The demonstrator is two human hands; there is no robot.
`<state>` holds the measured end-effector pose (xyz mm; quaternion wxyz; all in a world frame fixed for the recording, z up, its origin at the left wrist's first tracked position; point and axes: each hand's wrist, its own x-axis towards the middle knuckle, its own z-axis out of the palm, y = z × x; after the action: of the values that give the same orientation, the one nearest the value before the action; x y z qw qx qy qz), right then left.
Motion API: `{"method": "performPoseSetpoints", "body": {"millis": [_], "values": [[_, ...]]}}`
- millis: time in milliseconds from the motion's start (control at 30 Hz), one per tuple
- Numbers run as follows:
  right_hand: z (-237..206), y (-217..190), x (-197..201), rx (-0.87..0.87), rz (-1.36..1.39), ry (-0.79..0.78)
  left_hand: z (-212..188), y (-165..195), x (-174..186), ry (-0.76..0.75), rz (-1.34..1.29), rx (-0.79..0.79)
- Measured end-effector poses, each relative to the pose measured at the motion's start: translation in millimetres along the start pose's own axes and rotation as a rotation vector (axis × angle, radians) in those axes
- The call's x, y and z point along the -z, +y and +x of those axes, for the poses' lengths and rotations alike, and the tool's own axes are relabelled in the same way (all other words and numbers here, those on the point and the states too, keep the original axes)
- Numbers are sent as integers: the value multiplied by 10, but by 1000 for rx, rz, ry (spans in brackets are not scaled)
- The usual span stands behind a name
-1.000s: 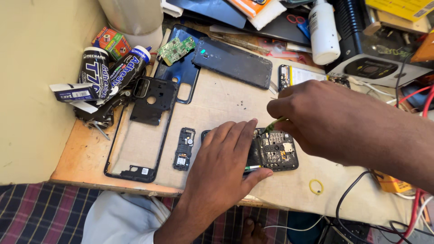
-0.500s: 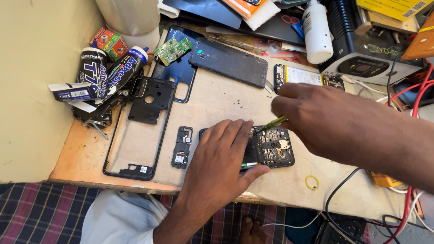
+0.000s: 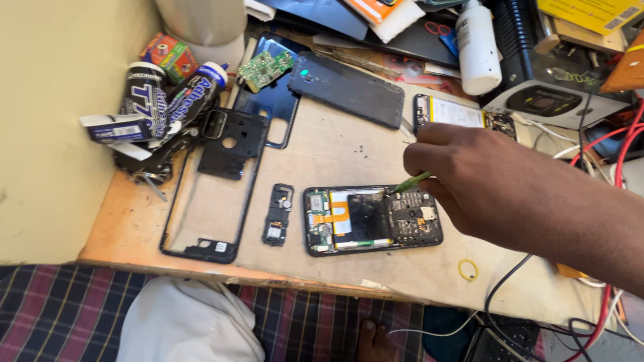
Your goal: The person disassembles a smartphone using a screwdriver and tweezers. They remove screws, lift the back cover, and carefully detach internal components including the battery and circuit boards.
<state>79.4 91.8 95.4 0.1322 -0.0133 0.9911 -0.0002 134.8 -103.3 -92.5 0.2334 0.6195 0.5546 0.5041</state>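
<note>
1. At the far left of the frame a pale wall [image 3: 60, 134] meets the wooden table [image 3: 127, 228]. Black glue tubes [image 3: 151, 100] lie heaped against that corner in the upper left, out of the way of the middle of the table.
2. Just right of them, a black phone frame [image 3: 211, 194] lies flat with its middle cut open, and beside it sits a small black cover piece [image 3: 278, 214], set apart from the phone.
3. Low in the centre, the opened phone [image 3: 372, 220] lies face down on the table with its back off, so the orange ribbon, dark battery area and circuit board face up where a tool can get at them.
4. The right hand [image 3: 483, 181] comes in from the right edge. Its fingers are pinched around a thin green tool [image 3: 410, 182], whose tip touches the phone's upper edge near the board.
5. The left hand is not in view.
6. Above centre lie a green circuit board [image 3: 266, 68] and a dark back cover [image 3: 345, 97]; in the upper right stands a white bottle [image 3: 477, 47].
7. A yellow rubber ring [image 3: 467, 269] lies lower right, near red and black cables [image 3: 614, 161].
8. A checked cloth [image 3: 74, 315] spreads along the bottom.
</note>
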Motion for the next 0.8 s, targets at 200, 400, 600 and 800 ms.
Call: {"method": "performPoseSetpoints", "body": {"millis": [200, 400, 600, 800], "values": [[107, -113, 77, -444, -231, -430, -149, -455, -308, -180, -67, 286], [-40, 105, -48, 19, 113, 40, 433, -343, -406, -278, -49, 355], [-28, 113, -26, -6, 54, -11, 329, -446, -525, -429, -46, 521], [68, -22, 37, -427, -207, -407, 145, -597, -401, -374, -32, 530]]}}
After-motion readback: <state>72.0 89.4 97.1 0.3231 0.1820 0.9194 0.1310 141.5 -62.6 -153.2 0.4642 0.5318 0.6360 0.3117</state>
